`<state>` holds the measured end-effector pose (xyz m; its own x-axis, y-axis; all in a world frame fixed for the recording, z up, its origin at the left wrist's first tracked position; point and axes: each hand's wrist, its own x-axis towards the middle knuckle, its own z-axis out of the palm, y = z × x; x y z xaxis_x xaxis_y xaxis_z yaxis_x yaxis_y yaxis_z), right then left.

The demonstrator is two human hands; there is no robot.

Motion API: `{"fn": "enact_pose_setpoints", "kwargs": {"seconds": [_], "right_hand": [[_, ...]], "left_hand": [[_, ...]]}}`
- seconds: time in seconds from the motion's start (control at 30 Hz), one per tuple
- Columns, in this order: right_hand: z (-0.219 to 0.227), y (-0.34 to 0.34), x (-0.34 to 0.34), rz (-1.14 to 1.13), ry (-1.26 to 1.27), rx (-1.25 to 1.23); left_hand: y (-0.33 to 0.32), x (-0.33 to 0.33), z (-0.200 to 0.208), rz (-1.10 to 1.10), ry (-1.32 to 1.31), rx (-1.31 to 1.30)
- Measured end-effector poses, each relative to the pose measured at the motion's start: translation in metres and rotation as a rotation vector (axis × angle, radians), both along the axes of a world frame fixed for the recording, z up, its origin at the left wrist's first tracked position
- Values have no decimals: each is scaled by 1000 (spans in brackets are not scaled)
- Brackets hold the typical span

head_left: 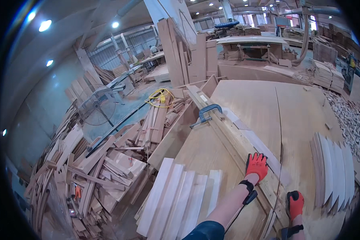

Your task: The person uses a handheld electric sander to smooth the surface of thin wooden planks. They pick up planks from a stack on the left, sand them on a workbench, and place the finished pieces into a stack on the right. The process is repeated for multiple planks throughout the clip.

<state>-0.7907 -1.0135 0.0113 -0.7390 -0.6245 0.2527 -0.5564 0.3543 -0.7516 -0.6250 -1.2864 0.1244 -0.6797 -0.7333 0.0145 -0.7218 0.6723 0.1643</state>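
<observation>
My left hand (257,166), in a red glove with black fingertips, lies on a long wooden beam (232,138) that runs slantwise over the worktable, its fingers stretched over the wood. A blue C-clamp (207,114) grips the beam toward its far end. Along the beam's right side runs a pale wooden strip (258,146). Lower right, beside the beam's near end, my right hand (295,204) wears a matching glove. Its fingers are curled, and whatever they may hold is hidden.
Pale boards (172,200) lie side by side at the table's left edge; pointed slats (335,172) stand in a row at its right. The wooden tabletop (248,100) has a dark seam. Left are heaped offcuts (120,172), a yellow cable (159,97) and a standing fan (97,105).
</observation>
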Motion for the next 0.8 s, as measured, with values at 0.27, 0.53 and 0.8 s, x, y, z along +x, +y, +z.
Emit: {"fn": "enact_pose_setpoints", "kwargs": {"seconds": [0.27,0.53,0.8], "right_hand": [[55,72,40,82,-135,-5],[115,134,103,99,-124,129],[146,146,113,94,223,532]], "left_hand": [[73,21,6,-6,-6,-114],[145,75,37,71,9,-80],[223,115,22,-5,217,-119]]}}
